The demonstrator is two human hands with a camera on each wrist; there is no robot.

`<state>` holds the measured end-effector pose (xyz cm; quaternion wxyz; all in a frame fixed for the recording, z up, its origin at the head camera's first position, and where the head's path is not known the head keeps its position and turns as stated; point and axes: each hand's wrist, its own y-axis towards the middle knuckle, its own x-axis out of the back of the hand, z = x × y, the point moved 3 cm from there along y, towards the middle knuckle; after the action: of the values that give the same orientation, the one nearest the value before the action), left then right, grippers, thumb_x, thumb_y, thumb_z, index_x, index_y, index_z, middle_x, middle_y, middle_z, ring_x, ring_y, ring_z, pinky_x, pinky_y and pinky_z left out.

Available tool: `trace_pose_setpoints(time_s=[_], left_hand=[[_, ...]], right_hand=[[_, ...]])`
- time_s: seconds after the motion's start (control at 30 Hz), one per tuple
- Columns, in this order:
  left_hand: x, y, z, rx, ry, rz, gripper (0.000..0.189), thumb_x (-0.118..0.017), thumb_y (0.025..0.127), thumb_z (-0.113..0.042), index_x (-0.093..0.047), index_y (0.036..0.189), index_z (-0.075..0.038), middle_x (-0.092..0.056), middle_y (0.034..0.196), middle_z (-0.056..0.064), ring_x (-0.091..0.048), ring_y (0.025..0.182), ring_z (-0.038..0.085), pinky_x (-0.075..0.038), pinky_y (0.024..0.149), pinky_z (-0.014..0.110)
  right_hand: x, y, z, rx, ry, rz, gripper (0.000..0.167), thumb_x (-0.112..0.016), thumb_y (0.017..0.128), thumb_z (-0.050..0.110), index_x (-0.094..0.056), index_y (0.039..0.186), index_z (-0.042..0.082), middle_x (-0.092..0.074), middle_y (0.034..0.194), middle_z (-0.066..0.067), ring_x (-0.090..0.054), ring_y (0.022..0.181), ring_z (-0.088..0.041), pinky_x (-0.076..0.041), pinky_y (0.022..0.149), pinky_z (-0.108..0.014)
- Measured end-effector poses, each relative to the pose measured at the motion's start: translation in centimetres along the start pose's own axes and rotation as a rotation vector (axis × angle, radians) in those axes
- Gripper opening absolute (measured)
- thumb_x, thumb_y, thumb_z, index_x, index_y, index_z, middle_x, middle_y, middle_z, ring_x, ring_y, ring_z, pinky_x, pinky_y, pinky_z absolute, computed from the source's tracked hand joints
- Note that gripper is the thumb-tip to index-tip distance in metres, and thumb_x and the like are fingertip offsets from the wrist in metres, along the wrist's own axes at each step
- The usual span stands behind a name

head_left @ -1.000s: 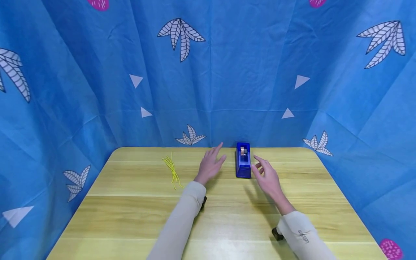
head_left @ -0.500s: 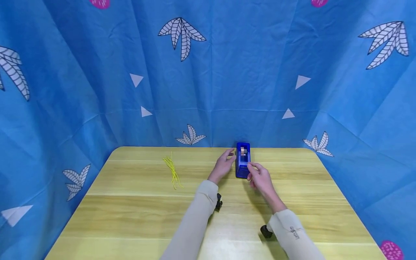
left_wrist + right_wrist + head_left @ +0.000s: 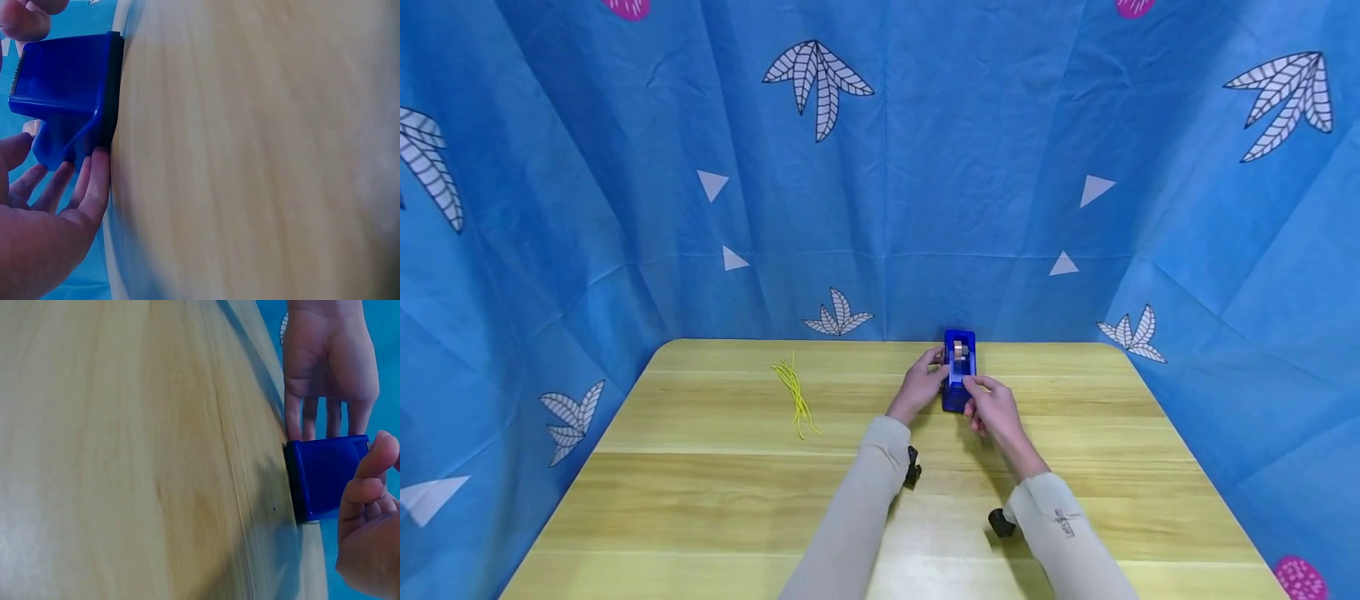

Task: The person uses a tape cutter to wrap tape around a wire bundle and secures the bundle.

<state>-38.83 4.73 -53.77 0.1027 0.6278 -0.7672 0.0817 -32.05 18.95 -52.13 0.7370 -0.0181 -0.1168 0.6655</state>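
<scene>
A blue tape dispenser with a small roll of tape stands near the table's back edge. My left hand touches its left side with nearly straight fingers; in the left wrist view the fingertips lie along its lower side wall. At its front end, by the toothed cutter, my right hand pinches with thumb and forefinger, the other fingers curled under. The clear tape end between those fingertips hardly shows. In the right wrist view the right hand overlaps the dispenser's front face.
Several yellow strings lie in a loose bundle on the left part of the wooden table. A blue patterned curtain hangs right behind the table and along both sides.
My left hand has moved right, from beside the dispenser to its left side. The right hand has come in from the right to the dispenser's front end, thumb and forefinger closing there.
</scene>
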Motion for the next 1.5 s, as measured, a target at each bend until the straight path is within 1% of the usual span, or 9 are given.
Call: trace_pose_setpoints(time_s=[0.13, 0.23, 0.4, 0.5, 0.67, 0.8, 1.0, 1.23, 1.5], left_hand=[[-0.1, 0.0, 0.2, 0.023, 0.009, -0.010, 0.048, -0.055, 0.108, -0.027, -0.047, 0.156, -0.024, -0.060, 0.146, 0.011, -0.058, 0.134, 0.035, -0.046, 0.114, 0.049], [-0.1, -0.1, 0.2, 0.030, 0.036, -0.017, 0.049, -0.056, 0.108, -0.028, -0.047, 0.156, -0.026, -0.060, 0.147, 0.010, -0.058, 0.134, 0.034, -0.045, 0.115, 0.050], [-0.1, -0.2, 0.0, 0.038, 0.046, 0.001, 0.050, -0.056, 0.108, -0.027, -0.045, 0.157, -0.028, -0.058, 0.149, 0.010, -0.059, 0.134, 0.033, -0.048, 0.113, 0.047], [-0.1, -0.3, -0.1, 0.036, 0.040, 0.024, 0.052, -0.057, 0.108, -0.024, -0.044, 0.158, -0.027, -0.057, 0.150, 0.011, -0.060, 0.133, 0.033, -0.049, 0.112, 0.045], [-0.2, -0.4, 0.0, 0.034, 0.047, 0.056, 0.054, -0.059, 0.107, -0.021, -0.043, 0.158, -0.026, -0.055, 0.152, 0.013, -0.059, 0.134, 0.033, -0.049, 0.112, 0.044], [-0.2, -0.5, 0.0, 0.031, 0.057, 0.051, 0.053, -0.058, 0.107, -0.021, -0.044, 0.158, -0.024, -0.055, 0.152, 0.013, -0.059, 0.134, 0.033, -0.049, 0.112, 0.043], [0.0, -0.7, -0.4, 0.019, 0.067, 0.032, 0.052, -0.058, 0.107, -0.021, -0.044, 0.158, -0.021, -0.057, 0.150, 0.015, -0.060, 0.133, 0.034, -0.050, 0.111, 0.044], [0.0, -0.6, -0.5, 0.016, 0.084, 0.023, 0.052, -0.059, 0.107, -0.021, -0.045, 0.157, -0.021, -0.059, 0.148, 0.015, -0.061, 0.131, 0.033, -0.050, 0.111, 0.043], [0.1, -0.6, -0.5, 0.012, 0.064, 0.029, 0.053, -0.060, 0.106, -0.018, -0.046, 0.157, -0.018, -0.058, 0.148, 0.017, -0.061, 0.131, 0.035, -0.050, 0.111, 0.044]], right_hand=[[-0.1, 0.1, 0.0, -0.031, 0.019, 0.007, 0.047, -0.055, 0.108, 0.032, -0.054, 0.143, 0.000, -0.055, 0.056, 0.005, -0.045, 0.040, -0.007, -0.035, 0.038, -0.021], [-0.2, 0.1, 0.1, -0.047, 0.032, 0.018, 0.048, -0.056, 0.108, 0.032, -0.054, 0.143, 0.000, -0.053, 0.056, 0.006, -0.044, 0.040, -0.005, -0.035, 0.039, -0.021], [-0.3, 0.4, 0.1, -0.060, 0.054, 0.026, 0.045, -0.056, 0.107, 0.030, -0.056, 0.140, -0.001, -0.051, 0.055, 0.007, -0.044, 0.040, -0.004, -0.035, 0.038, -0.020], [-0.3, 0.7, 0.0, -0.058, 0.054, 0.028, 0.041, -0.056, 0.107, 0.029, -0.059, 0.136, 0.000, -0.051, 0.054, 0.007, -0.044, 0.040, -0.004, -0.036, 0.038, -0.020], [-0.3, 0.9, -0.3, -0.068, 0.042, 0.025, 0.039, -0.057, 0.107, 0.027, -0.060, 0.135, 0.001, -0.051, 0.055, 0.007, -0.045, 0.041, -0.005, -0.036, 0.039, -0.021], [-0.3, 0.9, -0.2, -0.071, 0.049, 0.011, 0.038, -0.058, 0.106, 0.025, -0.061, 0.135, 0.000, -0.050, 0.054, 0.007, -0.045, 0.040, -0.005, -0.036, 0.038, -0.021], [-0.5, 0.8, 0.2, -0.063, 0.059, -0.001, 0.035, -0.058, 0.106, 0.024, -0.061, 0.132, 0.000, -0.050, 0.053, 0.008, -0.044, 0.040, -0.004, -0.036, 0.038, -0.021], [-0.5, 0.7, 0.5, -0.064, 0.052, 0.007, 0.037, -0.059, 0.106, 0.024, -0.060, 0.133, -0.002, -0.049, 0.052, 0.008, -0.044, 0.040, -0.003, -0.036, 0.039, -0.020], [-0.6, 0.7, 0.8, -0.058, 0.026, -0.006, 0.033, -0.059, 0.106, 0.022, -0.062, 0.130, -0.001, -0.050, 0.052, 0.008, -0.044, 0.041, -0.004, -0.036, 0.039, -0.020]])
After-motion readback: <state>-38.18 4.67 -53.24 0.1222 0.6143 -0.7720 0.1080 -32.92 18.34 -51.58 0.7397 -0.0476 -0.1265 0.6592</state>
